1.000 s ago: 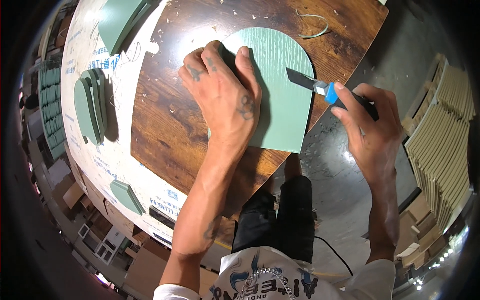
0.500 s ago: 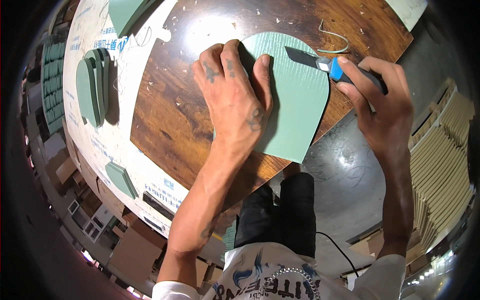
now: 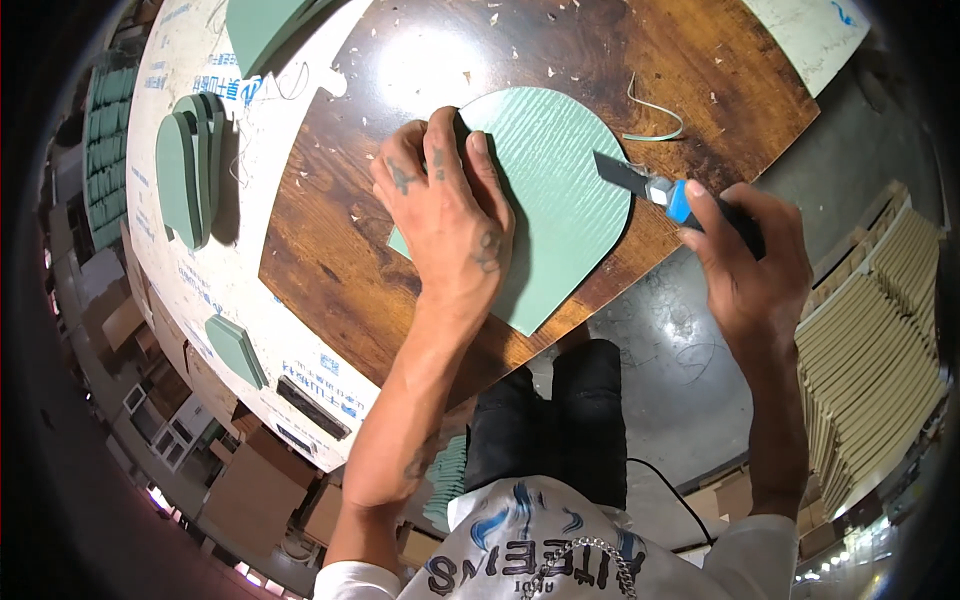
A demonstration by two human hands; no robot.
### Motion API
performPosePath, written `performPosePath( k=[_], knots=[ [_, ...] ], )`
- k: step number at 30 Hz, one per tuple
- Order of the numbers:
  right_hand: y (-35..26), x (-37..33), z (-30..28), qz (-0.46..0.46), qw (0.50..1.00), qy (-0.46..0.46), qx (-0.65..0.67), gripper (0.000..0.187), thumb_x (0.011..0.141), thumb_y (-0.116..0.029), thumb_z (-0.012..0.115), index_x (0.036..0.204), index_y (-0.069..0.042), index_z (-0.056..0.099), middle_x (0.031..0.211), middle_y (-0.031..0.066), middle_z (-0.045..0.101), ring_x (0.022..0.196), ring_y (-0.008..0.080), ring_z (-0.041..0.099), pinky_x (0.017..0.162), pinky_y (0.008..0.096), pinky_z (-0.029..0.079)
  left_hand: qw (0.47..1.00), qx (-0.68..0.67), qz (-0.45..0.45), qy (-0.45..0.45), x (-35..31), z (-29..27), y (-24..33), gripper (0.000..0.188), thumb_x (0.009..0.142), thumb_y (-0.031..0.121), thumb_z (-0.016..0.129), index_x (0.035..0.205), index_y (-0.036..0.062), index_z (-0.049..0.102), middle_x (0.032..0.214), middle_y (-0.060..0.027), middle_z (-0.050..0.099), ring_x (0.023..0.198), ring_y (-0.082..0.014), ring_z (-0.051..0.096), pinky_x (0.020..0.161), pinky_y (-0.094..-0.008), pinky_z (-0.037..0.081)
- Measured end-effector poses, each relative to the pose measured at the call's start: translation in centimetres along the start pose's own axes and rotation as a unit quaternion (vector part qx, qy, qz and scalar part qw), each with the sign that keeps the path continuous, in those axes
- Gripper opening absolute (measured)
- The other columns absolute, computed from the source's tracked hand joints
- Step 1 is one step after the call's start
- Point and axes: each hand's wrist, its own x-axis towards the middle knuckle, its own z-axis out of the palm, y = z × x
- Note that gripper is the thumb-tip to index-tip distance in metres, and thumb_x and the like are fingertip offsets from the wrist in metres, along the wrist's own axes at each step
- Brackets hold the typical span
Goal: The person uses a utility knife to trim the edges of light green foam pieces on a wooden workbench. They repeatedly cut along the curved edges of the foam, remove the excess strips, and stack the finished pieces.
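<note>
Hands: left (image 3: 447, 215) presses green panel (image 3: 560, 190); right (image 3: 750, 265) grips knife (image 3: 660, 190).

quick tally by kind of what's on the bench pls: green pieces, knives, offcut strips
Green piece under the left hand: 1
Green pieces in the upright stack at left: 3, as far as the edges show
Small green piece, lower left: 1
Green piece at top edge: 1
Knife in the right hand: 1
Thin offcut strip: 1
Total: 8
</note>
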Motion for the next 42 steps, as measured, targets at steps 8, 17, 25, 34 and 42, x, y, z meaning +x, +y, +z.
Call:
performPosePath(
  k=[8, 17, 25, 34, 42],
  knots=[
    [1.4, 4.0, 1.1, -0.078, 0.997, 0.015, 0.024, 0.048, 0.074, -0.014, 0.085, 0.12, -0.021, 0.073, 0.102, 0.0033, 0.059, 0.089, 0.0227, 0.058, 0.068, 0.035, 0.052, 0.999, -0.023, 0.023, -0.016, 0.4, -0.3, -0.5, 0.031, 0.096, 0.008, 0.063, 0.124, -0.0028, 0.056, 0.107, -0.0221, 0.054, 0.096, -0.0344, 0.049, 0.085, -0.0483, 0.043],
    [2.1, 4.1, 0.6, -0.09, 0.996, 0.0, 0.028, 0.046, 0.076, -0.016, 0.084, 0.12, -0.02, 0.073, 0.103, 0.0046, 0.059, 0.089, 0.0242, 0.057, 0.067, 0.0357, 0.051, 0.979, -0.091, 0.18, -0.032, 4.7, 0.9, -3.0, 0.024, 0.098, 0.022, 0.061, 0.115, 0.0058, 0.066, 0.103, -0.0164, 0.061, 0.1, -0.0304, 0.054, 0.09, -0.0463, 0.042],
    [1.9, 3.9, 0.0, -0.048, 0.998, -0.031, 0.023, 0.051, 0.07, -0.011, 0.087, 0.119, -0.019, 0.073, 0.103, 0.0052, 0.058, 0.092, 0.0256, 0.057, 0.072, 0.037, 0.053, 0.999, 0.025, -0.036, 0.008, 2.0, 0.7, -0.8, 0.02, 0.098, 0.016, 0.061, 0.115, 0.0068, 0.066, 0.127, -0.0229, 0.05, 0.123, -0.0381, 0.046, 0.104, -0.0593, 0.037],
    [2.3, 8.1, 1.4, -0.107, 0.994, -0.009, 0.032, 0.043, 0.075, -0.014, 0.084, 0.117, -0.019, 0.073, 0.1, 0.0038, 0.059, 0.089, 0.0245, 0.056, 0.068, 0.0378, 0.048, 0.999, -0.02, 0.029, -0.009, 2.9, 0.4, -1.6, 0.024, 0.097, 0.02, 0.063, 0.116, 0.0056, 0.066, 0.117, -0.0165, 0.058, 0.112, -0.03, 0.057, 0.103, -0.0561, 0.039],
    [1.3, 4.5, 0.3, -0.05, 0.997, -0.056, 0.018, 0.039, 0.078, -0.019, 0.082, 0.117, -0.02, 0.075, 0.103, 0.0051, 0.06, 0.093, 0.0262, 0.057, 0.075, 0.0392, 0.052, 0.996, -0.019, 0.081, 0.01, 6.9, 1.0, -3.2, 0.039, 0.095, 0.021, 0.066, 0.126, -0.0007, 0.058, 0.129, -0.0324, 0.049, 0.119, -0.0437, 0.051, 0.098, -0.0567, 0.043]
  ],
)
